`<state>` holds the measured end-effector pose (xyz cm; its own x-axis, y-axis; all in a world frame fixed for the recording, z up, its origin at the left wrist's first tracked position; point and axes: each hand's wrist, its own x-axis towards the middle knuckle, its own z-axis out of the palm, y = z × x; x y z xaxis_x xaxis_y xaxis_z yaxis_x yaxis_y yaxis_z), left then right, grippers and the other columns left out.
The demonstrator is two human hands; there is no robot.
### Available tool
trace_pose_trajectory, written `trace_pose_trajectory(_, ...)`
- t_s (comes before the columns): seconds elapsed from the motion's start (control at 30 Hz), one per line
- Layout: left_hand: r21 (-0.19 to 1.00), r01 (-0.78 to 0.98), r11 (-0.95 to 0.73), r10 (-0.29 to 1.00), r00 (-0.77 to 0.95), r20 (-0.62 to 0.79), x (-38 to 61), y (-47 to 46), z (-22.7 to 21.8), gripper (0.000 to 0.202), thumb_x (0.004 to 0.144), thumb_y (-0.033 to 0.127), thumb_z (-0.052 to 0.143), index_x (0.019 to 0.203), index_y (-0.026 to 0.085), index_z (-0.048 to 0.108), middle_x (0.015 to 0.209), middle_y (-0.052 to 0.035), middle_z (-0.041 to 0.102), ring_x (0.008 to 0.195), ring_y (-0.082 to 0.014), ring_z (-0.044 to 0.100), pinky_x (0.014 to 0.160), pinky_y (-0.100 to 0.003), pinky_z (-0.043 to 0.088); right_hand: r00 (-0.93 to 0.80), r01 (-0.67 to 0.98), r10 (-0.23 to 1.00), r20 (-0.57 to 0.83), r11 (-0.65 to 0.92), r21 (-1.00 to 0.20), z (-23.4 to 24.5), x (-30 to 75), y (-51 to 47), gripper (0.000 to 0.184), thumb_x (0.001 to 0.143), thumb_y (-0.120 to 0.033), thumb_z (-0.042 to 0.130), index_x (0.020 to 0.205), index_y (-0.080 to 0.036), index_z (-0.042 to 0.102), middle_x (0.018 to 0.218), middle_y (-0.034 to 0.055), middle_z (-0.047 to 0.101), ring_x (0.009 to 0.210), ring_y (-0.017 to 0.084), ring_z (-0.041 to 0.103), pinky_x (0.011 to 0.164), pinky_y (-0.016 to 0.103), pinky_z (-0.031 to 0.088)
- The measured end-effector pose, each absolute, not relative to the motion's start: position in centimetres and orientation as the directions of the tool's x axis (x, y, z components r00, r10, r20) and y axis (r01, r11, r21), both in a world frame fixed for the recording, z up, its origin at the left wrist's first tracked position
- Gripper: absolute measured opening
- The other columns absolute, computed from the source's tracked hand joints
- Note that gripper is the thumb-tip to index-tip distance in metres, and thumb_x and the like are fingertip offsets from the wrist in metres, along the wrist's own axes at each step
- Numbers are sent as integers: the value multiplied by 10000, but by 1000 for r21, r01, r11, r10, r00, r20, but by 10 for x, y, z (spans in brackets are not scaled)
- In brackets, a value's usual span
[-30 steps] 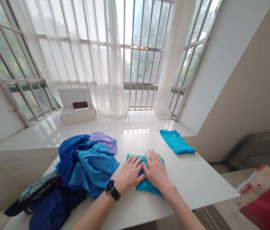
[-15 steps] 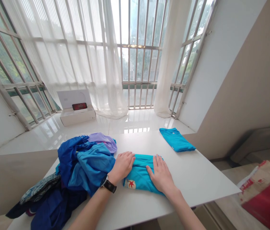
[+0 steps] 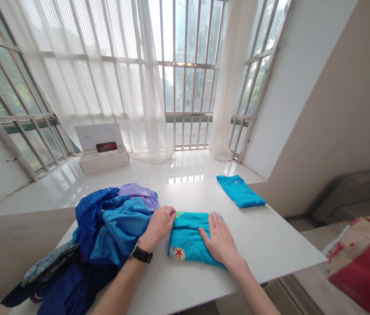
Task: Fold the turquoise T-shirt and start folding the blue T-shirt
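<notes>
A folded turquoise T-shirt lies aside. A star-printed turquoise shirt lies folded beneath the flat right hand. The left hand curls at its edge, grip unclear. A rumpled blue clothes heap waits.

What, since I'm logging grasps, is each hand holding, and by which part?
The left hand grips the folded turquoise shirt at its left edge; the right hand lies flat on its right half, pressing, not gripping.

I see the shirt in the lower middle of the frame, lying flat on the desk. It is teal and folded into a neat rectangle, with a fold ridge across its upper part. A red star print shows at its lower left corner.
</notes>
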<state>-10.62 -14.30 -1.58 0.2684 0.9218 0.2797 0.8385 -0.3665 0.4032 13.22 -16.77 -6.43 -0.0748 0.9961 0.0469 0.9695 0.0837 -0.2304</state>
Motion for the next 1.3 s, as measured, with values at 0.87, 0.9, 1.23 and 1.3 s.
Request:
trace_pose_trajectory(0.87,834,516,-194,930,367,-11,-107,-135,-38,428,767,425,671,1079,214,467,670,82,498,624,-133,487,558,-236,370,-188,919,937,295,274,-285,-59,149,-149,621,951,-514,403,1400,-99,510,1479,172,483,1379,304,417,1149,445,338)
trace_pose_trajectory(0.9,839,509,-191,926,378,-19,-109,-135,-39,466,735,409,700,1080,217,452,687,80,516,635,-136,503,561,-237,383,-193,908,916,353,303,-289,-57,150,-153,546,953,-486,414,1331,-124,568,1410,163,544,1322,299,472,1117,440,374)
trace_pose_trajectory(1.23,780,595,-193,931,363,-47,-111,-140,-23,266,697,419,689,728,178,581,662,23,576,635,-149,521,564,-259,387,-217,813,892,397,390,-432,-57,160,-183,287,981,-403,441,999,-223,663,1065,85,678,1006,236,606,918,379,479)
trace_pose_trajectory(1.3,781,591,-203,915,398,-63,-111,-141,-20,254,699,412,684,689,168,615,659,13,595,632,-149,527,566,-260,383,-204,818,897,393,376,-436,-60,161,-183,325,981,-415,438,1084,-210,668,1146,102,669,1076,252,592,969,395,465)
